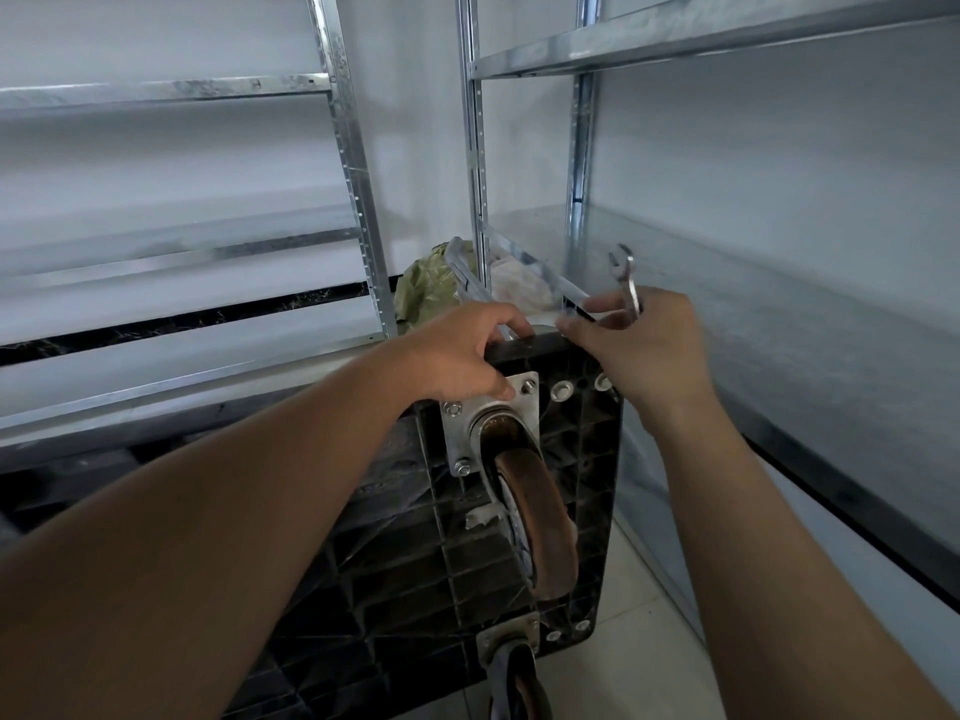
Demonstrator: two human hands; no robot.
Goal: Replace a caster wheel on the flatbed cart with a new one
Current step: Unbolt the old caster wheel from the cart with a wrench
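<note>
The black flatbed cart stands on its side, its ribbed underside facing me. A worn brown caster wheel hangs from a silver mounting plate bolted near the cart's upper corner. My left hand grips the cart's top edge, thumb down on the plate's upper corner by a bolt. My right hand holds a silver open-end wrench that points up, and its fingers reach to the cart's top corner. A second caster shows at the bottom edge of the view.
Galvanised metal shelving lines the wall behind and to the right, its lower shelf close beside my right hand. A crumpled green bag lies behind the cart. Pale floor tiles show at lower right.
</note>
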